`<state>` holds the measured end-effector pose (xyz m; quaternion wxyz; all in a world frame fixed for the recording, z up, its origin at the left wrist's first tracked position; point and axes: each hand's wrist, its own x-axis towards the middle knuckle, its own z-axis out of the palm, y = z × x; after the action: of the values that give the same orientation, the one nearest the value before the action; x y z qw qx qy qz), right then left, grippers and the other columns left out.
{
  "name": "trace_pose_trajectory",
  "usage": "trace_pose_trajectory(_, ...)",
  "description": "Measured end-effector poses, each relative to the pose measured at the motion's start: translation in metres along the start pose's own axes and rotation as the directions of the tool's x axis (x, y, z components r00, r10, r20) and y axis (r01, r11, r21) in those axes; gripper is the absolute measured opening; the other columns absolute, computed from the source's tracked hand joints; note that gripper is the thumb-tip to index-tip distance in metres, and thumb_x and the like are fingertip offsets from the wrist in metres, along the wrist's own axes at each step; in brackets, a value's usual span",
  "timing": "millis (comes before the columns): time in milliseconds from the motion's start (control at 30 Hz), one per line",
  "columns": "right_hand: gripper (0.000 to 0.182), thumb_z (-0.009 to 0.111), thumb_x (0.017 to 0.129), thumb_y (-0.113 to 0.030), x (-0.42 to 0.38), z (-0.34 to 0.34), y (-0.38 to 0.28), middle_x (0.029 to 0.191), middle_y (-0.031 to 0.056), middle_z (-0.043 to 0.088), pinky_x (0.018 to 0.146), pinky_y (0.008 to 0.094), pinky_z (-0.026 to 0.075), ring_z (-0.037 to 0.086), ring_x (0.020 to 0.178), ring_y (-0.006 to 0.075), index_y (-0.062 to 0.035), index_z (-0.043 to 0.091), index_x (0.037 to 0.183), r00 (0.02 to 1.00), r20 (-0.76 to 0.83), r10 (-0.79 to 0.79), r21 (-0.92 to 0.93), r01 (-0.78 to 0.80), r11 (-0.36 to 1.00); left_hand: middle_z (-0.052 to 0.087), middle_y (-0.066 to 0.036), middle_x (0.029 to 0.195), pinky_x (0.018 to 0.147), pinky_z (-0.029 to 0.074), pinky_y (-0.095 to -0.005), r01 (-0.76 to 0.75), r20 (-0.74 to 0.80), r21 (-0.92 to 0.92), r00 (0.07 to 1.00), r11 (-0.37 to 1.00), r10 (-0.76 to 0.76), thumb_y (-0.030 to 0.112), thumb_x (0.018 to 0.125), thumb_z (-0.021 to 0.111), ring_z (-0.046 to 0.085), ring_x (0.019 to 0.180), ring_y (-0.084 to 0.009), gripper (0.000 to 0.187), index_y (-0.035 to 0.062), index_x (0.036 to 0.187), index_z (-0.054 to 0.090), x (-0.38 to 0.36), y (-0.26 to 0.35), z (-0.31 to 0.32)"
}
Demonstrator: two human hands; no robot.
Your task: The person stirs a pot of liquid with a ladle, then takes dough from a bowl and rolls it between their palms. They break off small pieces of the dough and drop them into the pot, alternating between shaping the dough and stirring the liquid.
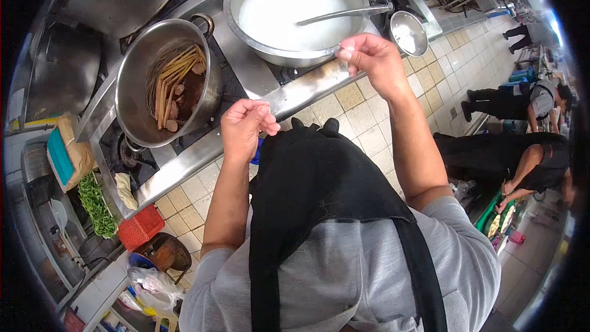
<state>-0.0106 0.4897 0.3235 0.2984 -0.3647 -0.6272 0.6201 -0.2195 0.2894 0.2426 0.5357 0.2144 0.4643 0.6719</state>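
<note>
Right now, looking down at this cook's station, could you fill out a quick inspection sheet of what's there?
Surface: steel stove counter, tiled floor below.
Job's things: large pot of white liquid with a ladle resting in it; the thing pinched between the hands is too small to tell.
Clutter: smaller pot holding sticks and brown pieces; red basket, greens, plastic bags at lower left.
Fingers: left hand and right hand both pinched shut near the big pot's rim.
Cables: nothing seen.
Surroundings: other people bent over work at right.
</note>
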Motion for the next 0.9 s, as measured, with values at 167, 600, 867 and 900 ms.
trace_pose_trajectory(167,0.013,0.068,0.087,-0.012,0.008,-0.005,-0.012,0.072,0.0020,0.064,0.053,0.0212,0.045,0.053,0.057,0.0062,0.0002,0.066,0.092,1.000,-0.010,0.016,0.006,-0.016,1.000,0.066,-0.010,0.073,0.053,0.053,-0.0251,-0.054,-0.105,0.139,0.992,0.989,0.069,0.008,0.088,0.066,0.063,0.057,-0.0147,0.015,-0.0055,0.095,0.064,0.006,0.016,0.022)
trace_pose_trajectory(600,0.023,0.062,0.091,-0.015,0.046,-0.005,-0.019,0.079,-0.0018,0.063,0.058,0.0220,0.044,0.050,0.063,0.0060,-0.0037,0.066,0.110,0.995,0.079,-0.056,-0.512,0.089,0.854,0.065,-0.005,0.083,0.059,0.048,-0.0226,-0.186,0.024,0.496,0.979,0.848,0.201,0.013,0.094,0.058,0.057,0.064,-0.0098,0.028,-0.0035,0.115,0.064,0.060,0.068,0.046)
trace_pose_trajectory(867,0.022,0.059,0.092,-0.013,0.043,-0.007,-0.015,0.082,-0.0009,0.063,0.059,0.0224,0.045,0.050,0.063,0.0064,-0.0012,0.065,0.110,0.994,0.106,-0.012,-0.406,0.054,0.912,0.052,-0.002,0.081,0.065,0.048,-0.0293,-0.042,0.039,-0.134,0.998,0.990,0.047,0.017,0.098,0.051,0.053,0.071,-0.0135,0.031,-0.0058,0.118,0.057,0.064,0.053,0.043)
trace_pose_trajectory(900,0.021,0.059,0.092,-0.013,0.041,-0.007,-0.015,0.081,-0.0008,0.063,0.059,0.0222,0.045,0.049,0.063,0.0061,-0.0013,0.066,0.108,0.995,0.100,-0.014,-0.384,0.052,0.922,0.052,-0.002,0.081,0.065,0.048,-0.0293,-0.040,0.038,-0.134,0.998,0.990,0.046,0.017,0.098,0.051,0.053,0.071,-0.0135,0.031,-0.0058,0.118,0.057,0.061,0.046,0.040)
